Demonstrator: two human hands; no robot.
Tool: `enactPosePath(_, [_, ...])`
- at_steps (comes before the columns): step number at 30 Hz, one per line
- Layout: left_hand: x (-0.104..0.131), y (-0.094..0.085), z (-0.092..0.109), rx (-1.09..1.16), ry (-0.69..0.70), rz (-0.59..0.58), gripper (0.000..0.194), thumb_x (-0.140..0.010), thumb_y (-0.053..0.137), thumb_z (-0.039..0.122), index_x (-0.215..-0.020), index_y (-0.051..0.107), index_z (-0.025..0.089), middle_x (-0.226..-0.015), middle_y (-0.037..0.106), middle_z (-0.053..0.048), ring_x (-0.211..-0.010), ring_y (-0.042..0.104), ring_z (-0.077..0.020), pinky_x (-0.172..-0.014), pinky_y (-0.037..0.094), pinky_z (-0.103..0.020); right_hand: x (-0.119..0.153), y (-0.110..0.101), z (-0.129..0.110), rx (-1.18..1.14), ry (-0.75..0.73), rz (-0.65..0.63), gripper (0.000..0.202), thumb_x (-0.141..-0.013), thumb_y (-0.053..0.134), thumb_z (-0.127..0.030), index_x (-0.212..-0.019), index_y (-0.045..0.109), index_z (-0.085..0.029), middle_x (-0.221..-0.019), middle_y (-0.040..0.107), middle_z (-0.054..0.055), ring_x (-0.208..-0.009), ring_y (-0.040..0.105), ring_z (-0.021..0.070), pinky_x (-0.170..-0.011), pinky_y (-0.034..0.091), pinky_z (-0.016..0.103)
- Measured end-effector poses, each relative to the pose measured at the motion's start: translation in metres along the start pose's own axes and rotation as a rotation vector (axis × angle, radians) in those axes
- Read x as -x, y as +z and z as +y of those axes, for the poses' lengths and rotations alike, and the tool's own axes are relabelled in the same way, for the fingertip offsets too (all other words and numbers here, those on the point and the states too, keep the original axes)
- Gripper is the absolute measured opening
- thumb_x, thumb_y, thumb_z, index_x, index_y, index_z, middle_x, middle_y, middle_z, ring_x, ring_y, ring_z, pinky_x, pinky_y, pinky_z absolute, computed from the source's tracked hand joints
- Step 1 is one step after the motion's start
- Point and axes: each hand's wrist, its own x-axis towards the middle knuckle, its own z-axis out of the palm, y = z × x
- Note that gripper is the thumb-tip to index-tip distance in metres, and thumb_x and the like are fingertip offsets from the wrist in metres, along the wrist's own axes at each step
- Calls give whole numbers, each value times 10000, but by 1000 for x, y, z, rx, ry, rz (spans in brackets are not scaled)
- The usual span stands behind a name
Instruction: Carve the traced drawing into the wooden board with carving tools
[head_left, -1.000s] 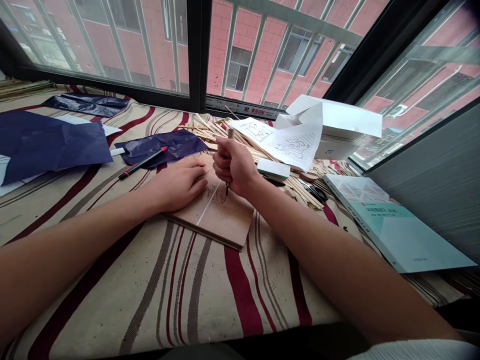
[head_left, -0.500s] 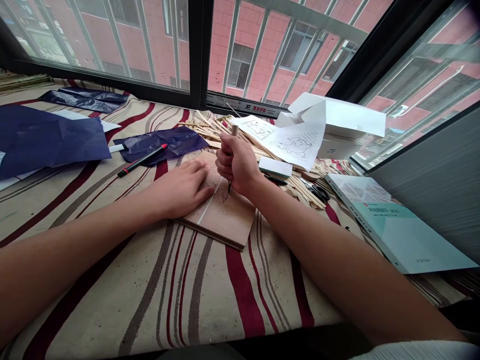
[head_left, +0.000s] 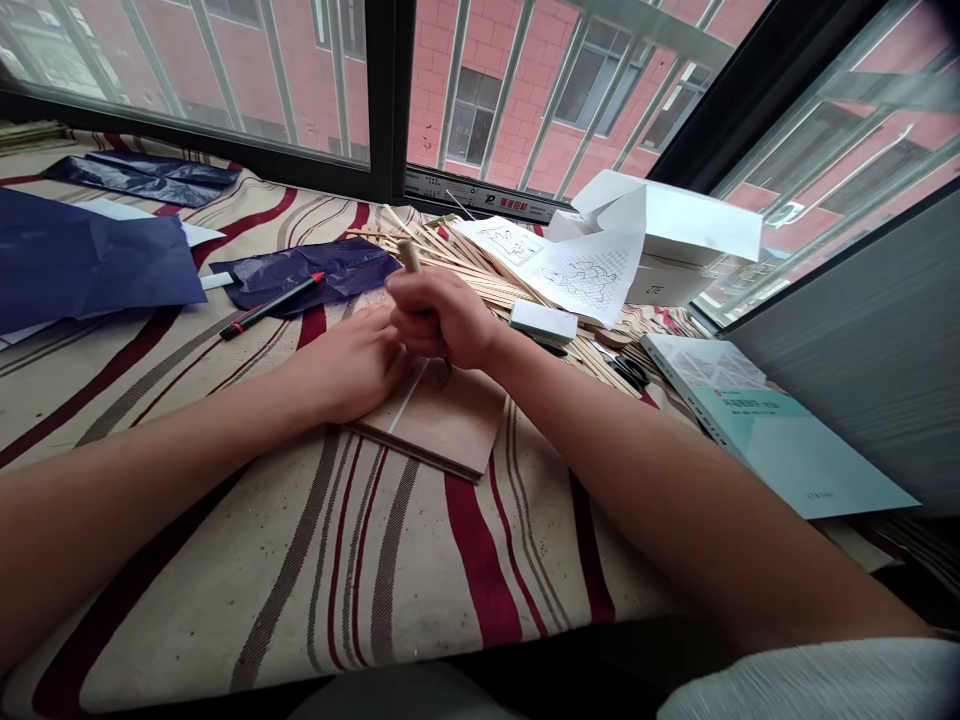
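A flat wooden board (head_left: 457, 420) with a pale line across it and dark drawn marks lies on the striped cloth. My left hand (head_left: 349, 365) rests on the board's left part, fingers stretched forward and partly hidden behind the other hand. My right hand (head_left: 448, 318) is wrapped round a wooden-handled carving tool (head_left: 409, 256), whose handle end sticks out above the fist. The fist is close against the left fingers, over the board. The tool's tip is hidden, and most of the drawn marks are covered.
Left of the board are a black marker (head_left: 271, 306) and dark blue sheets (head_left: 97, 258). Behind lie thin wooden strips (head_left: 480, 283), line drawings on paper (head_left: 585, 275) and a white box (head_left: 701, 220). Scissors (head_left: 631, 372) and a book (head_left: 780, 430) are at right.
My right hand has moved left with the carving tool, up against my left hand; the tool's handle now leans left. The view has shifted slightly.
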Motion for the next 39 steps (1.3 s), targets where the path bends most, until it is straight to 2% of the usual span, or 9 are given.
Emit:
enactPosePath(5, [-2, 5, -3, -7, -38, 22, 521, -1022, 325, 332, -1315, 694, 110, -1479, 632, -176, -1444, 536, -317, -1303, 363, -508, -3, -6, -1, -73, 69, 79, 471, -1045, 449, -276, -612, 267, -242, -482, 206, -94, -452, 61, 73, -362, 133, 174])
enactPosePath(9, [-2, 7, -3, -98, -137, -12, 558, -1022, 311, 348, -1315, 671, 36, -1506, 595, -239, -1484, 493, -367, -1306, 347, -558, -5, 0, 5, -107, -50, 478, 443, -1054, 465, -240, -650, 283, -246, -472, 209, -101, -426, 86, 72, -360, 125, 175])
enactPosePath(11, [-1, 7, -3, -113, -126, -7, 562, -1030, 297, 358, -1300, 671, 36, -1523, 579, -244, -1487, 487, -365, -1306, 349, -556, -4, 2, 7, -94, -132, 565, 427, -1045, 507, -233, -666, 310, -246, -473, 240, -103, -419, 117, 67, -363, 143, 166])
enactPosePath(16, [-1, 8, -6, -90, -99, 3, 540, -1035, 278, 399, -1114, 721, 101, -1390, 646, -210, -1378, 572, -343, -1277, 394, -541, 2, -2, 1, -165, -25, 295, 452, -1066, 419, -270, -651, 242, -253, -474, 189, -105, -428, 69, 71, -354, 131, 164])
enactPosePath(21, [-2, 7, -5, -53, -105, 18, 511, -1011, 300, 352, -1205, 708, 113, -1408, 641, -183, -1396, 558, -331, -1292, 376, -534, 1, -10, -2, -221, 83, 121, 448, -1048, 401, -280, -652, 194, -256, -474, 153, -104, -441, 30, 79, -344, 126, 168])
enactPosePath(25, [-3, 6, -2, -75, -129, -16, 543, -1009, 273, 355, -1176, 717, 90, -1408, 636, -210, -1391, 567, -339, -1286, 386, -533, 0, -7, 0, -235, 38, 188, 439, -1047, 406, -253, -646, 225, -252, -477, 174, -102, -437, 43, 73, -343, 119, 165])
enactPosePath(29, [-3, 6, -1, -117, -166, -40, 620, -1021, 266, 367, -1341, 664, 15, -1546, 560, -241, -1495, 488, -350, -1321, 336, -515, 1, 5, -1, -204, -18, 503, 425, -1062, 445, -233, -681, 257, -250, -466, 203, -117, -413, 89, 65, -355, 112, 160])
enactPosePath(31, [-3, 6, 0, -132, -173, -52, 642, -1025, 259, 369, -1362, 652, -11, -1573, 539, -252, -1522, 460, -355, -1333, 313, -509, 2, 8, -1, -206, -60, 582, 423, -1064, 458, -218, -691, 260, -249, -464, 216, -122, -403, 109, 61, -362, 115, 159])
enactPosePath(39, [-3, 5, 1, -118, -193, -50, 630, -1031, 281, 374, -1393, 643, 7, -1606, 522, -235, -1530, 458, -360, -1323, 328, -537, 12, -14, 2, -380, -18, 295, 425, -1050, 391, -296, -688, 173, -253, -492, 130, -116, -418, 42, 79, -348, 119, 168])
